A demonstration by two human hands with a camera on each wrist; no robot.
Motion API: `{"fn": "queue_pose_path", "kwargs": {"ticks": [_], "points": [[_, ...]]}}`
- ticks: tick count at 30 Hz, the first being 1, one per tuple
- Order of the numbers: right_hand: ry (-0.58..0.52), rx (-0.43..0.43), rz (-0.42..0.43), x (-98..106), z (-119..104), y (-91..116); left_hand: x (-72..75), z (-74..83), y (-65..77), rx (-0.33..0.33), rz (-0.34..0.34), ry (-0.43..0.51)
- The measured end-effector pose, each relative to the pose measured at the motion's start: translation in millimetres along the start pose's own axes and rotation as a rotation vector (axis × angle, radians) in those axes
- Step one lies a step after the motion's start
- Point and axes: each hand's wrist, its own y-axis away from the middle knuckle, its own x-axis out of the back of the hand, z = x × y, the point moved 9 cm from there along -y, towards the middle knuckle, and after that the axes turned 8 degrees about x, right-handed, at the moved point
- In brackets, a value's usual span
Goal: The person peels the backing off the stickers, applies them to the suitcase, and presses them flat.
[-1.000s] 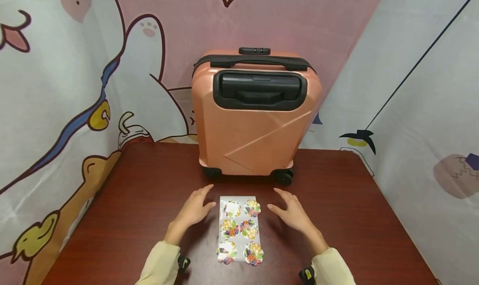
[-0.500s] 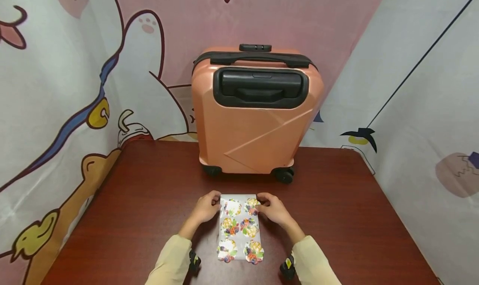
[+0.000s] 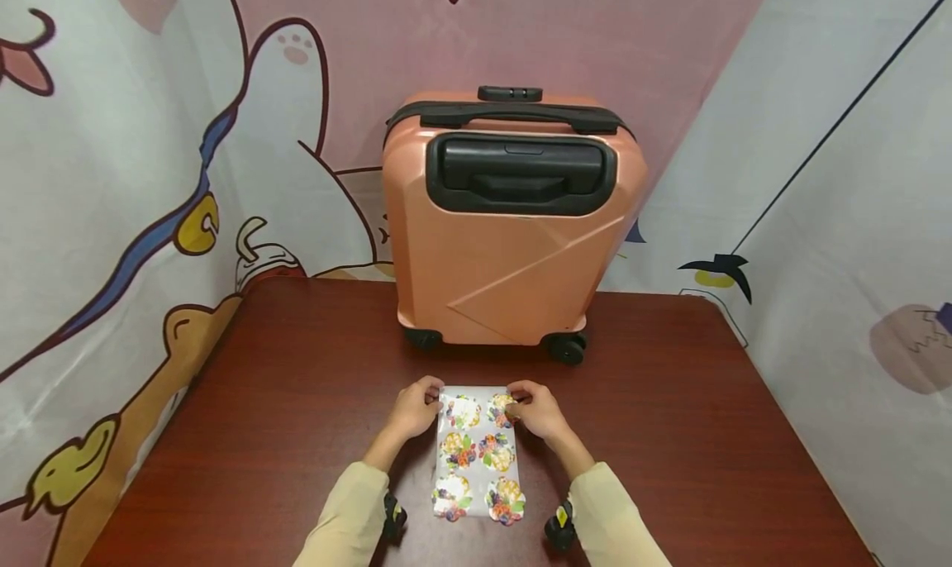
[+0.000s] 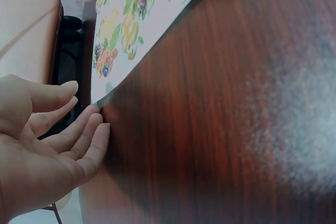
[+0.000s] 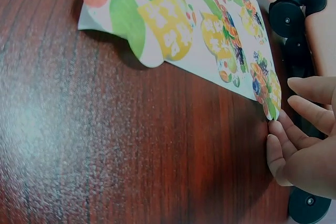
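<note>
Currently seeing pale yellow fabric sleeves (image 3: pixel 345 509) nearest, just behind both hands, with small black wrist-worn devices (image 3: pixel 394 517) on the inner sides. Between forearms, reaching forward to between the hands: thin white rectangular paper-like sheet (image 3: pixel 479 505), on glossy red-brown wood-grain table (image 3: pixel 312 344). Counting six roundish fruit-print cut-outs (image 3: pixel 457 450) on it, two columns by three rows, mostly yellow, orange, purple and green on white, some jutting past the edges. Left hand (image 3: pixel 415 406) at far left corner of sheet, fingers loosely bent, neither wide nor fisted. Right hand (image 3: pixel 539 410) at far right corner, by the far right cut-out, fingers likewise loosely bent. Fingertips right at the sheet on both sides; can't tell pinch from light touch. Beyond both hands, apart from them: salmon-orange hard-shell suitcase (image 3: pixel 483 261), upright on black wheels (image 3: pixel 568 350), broad face toward the hands, with black recessed pull handle (image 3: pixel 521 173) high on it. Farthest past the hands: pink-and-white fabric backdrop (image 3: pixel 558 30) with cartoon prints.
</note>
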Motion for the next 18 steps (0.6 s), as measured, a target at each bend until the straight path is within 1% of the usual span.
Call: {"fn": "queue_pose_path", "kwargs": {"ticks": [5,9,14,18], "points": [[-0.067,-0.026,0.016,0.2,1.9,-0.6,1.4,-1.3,-1.9,0.009,0.022,0.023],[-0.107,-0.017,0.046,3.5,-2.1,-0.2,3.5,-1.0,-3.9,0.006,0.05,0.047],[-0.116,0.002,0.078,7.9,-5.5,-0.6,6.9,3.3,-5.7,-0.009,0.087,0.069],[-0.112,0.014,0.107,12.6,-8.3,-1.5,8.6,7.3,-6.1,-0.01,0.09,0.096]]}}
